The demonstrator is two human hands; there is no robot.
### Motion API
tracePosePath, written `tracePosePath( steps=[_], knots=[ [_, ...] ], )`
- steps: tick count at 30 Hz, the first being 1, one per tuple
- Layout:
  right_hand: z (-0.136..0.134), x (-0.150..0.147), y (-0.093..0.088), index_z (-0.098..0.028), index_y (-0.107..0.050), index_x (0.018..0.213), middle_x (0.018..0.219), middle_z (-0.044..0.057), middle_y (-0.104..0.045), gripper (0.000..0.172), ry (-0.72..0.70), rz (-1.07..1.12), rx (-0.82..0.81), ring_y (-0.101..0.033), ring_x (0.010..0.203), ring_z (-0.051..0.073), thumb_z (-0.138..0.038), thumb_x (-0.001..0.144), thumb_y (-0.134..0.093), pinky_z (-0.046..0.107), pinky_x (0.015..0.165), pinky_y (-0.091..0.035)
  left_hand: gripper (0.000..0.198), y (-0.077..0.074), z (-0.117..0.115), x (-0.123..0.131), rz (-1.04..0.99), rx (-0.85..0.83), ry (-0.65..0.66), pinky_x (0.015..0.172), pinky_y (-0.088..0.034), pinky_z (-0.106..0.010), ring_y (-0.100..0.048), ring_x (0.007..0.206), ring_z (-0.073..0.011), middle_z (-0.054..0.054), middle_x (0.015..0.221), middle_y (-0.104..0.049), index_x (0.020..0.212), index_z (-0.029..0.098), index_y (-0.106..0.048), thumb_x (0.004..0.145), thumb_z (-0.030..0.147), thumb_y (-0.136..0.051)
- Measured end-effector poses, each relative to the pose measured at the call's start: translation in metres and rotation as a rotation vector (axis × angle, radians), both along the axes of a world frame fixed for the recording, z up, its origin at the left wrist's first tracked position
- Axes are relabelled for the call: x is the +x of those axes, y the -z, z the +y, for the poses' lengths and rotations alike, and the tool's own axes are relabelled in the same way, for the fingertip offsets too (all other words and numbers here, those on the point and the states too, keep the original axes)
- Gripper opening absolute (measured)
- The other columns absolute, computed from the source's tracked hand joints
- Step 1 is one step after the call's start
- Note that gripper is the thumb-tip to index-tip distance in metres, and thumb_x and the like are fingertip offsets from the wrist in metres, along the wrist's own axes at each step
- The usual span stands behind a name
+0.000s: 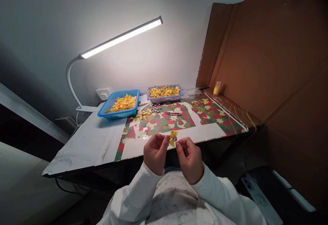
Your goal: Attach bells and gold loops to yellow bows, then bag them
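Over the table's front edge, my left hand [156,149] pinches a yellow ribbon flower [173,136] between thumb and fingers. A thin gold-coloured loop [166,126] arches up from it above that hand. On the flower's front sits a small silver bell-like ball [175,138]. My right hand [189,156] is closed in a pinch at the flower's right lower edge; what lies between those fingertips is too small to make out. Beyond the hands lie loose yellow flowers [143,115], several silver balls [156,109] and a pinkish tweezer-like tool [173,114].
A blue basket [102,113] of yellow flowers stands at the left. Another basket [164,100], holding flowers with gold loops, is at the back. A lit lamp [121,37] hangs overhead. Cardboard [269,47] walls the right side, near a small yellow bottle [216,89] and loose cords [233,114].
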State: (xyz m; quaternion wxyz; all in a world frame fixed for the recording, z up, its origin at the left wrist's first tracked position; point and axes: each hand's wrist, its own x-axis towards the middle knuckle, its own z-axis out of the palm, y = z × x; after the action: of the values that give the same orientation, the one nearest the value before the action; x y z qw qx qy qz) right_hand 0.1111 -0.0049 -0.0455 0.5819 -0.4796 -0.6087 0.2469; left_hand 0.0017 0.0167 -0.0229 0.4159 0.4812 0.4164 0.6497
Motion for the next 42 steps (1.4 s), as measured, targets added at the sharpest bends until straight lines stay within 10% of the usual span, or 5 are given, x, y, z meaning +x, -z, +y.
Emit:
tracePosePath(
  steps=[42],
  knots=[
    [0.0,-0.003,0.002,-0.018,-0.049,0.075,0.053,-0.005,-0.045,0.016,-0.024,0.057,-0.041,-0.041,0.046,0.009,-0.028,0.087,-0.048,0.021,0.044,-0.03,0.02,0.014,0.002,-0.004,0.147,0.095,-0.068,0.06,-0.051,-0.022,-0.063,0.061,-0.0132,-0.002,0.066,-0.069,0.07,0.016,-0.063,0.077,0.033,-0.067]
  ],
)
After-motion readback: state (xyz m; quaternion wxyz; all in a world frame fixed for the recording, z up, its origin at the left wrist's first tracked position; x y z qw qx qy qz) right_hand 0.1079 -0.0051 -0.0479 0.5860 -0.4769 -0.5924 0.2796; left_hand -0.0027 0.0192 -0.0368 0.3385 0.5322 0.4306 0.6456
